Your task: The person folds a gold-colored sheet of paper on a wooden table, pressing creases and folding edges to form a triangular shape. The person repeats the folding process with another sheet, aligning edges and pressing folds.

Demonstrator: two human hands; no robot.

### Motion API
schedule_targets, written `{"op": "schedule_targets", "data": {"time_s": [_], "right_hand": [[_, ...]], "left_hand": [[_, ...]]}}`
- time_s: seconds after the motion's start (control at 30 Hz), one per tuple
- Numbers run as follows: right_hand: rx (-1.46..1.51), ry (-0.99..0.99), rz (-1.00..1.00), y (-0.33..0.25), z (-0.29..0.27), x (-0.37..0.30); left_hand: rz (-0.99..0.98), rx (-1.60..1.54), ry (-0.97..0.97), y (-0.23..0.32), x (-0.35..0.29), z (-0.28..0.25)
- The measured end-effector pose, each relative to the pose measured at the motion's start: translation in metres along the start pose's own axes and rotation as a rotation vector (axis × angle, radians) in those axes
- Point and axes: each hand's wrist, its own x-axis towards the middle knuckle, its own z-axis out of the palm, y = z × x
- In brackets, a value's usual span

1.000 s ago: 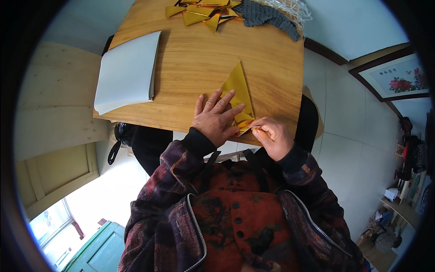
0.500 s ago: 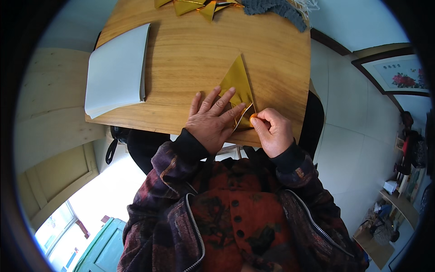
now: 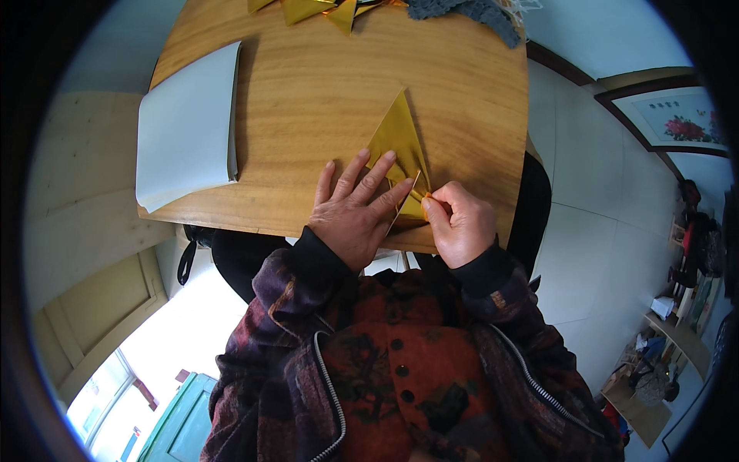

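Note:
A sheet of shiny gold paper (image 3: pixel 402 127), partly folded to a point at its far end, lies near the front edge of the wooden table (image 3: pixel 323 92). My left hand (image 3: pixel 356 202) rests flat across its left side with the fingers spread, pressing it to the tabletop. Between thumb and forefinger, my right hand (image 3: pixel 462 223) pinches the paper's near right edge. A raised flap with a pale edge stands between the two hands. Part of the sheet is hidden under my left fingers.
At the table's left lies a stack of white paper (image 3: pixel 188 127). Several folded gold paper pieces (image 3: pixel 308 9) sit at the far edge, beside a crumpled dark grey cloth (image 3: pixel 469 15). A framed flower picture (image 3: pixel 670 115) is off to the right, above shelves with assorted items.
My right hand keeps its pinch while the flap between the hands has shifted slightly and shows more gold near the fingertips. My left hand stays on the paper. The whole view has tilted a little.

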Motion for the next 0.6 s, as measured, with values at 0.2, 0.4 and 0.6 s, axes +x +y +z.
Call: {"op": "schedule_targets", "data": {"time_s": [0.2, 0.4, 0.6], "right_hand": [[-0.06, 0.006, 0.079, -0.0048, 0.0035, -0.0005], [-0.115, -0.001, 0.073, -0.0068, 0.0044, -0.0004], [-0.164, 0.001, 0.036, -0.0081, 0.0039, 0.0007]], "left_hand": [[0.003, -0.005, -0.016, -0.0008, 0.0006, 0.0006], [0.014, 0.035, -0.017, -0.0023, -0.0006, 0.0045], [0.021, 0.032, 0.009, -0.0018, -0.0001, 0.0039]]}}
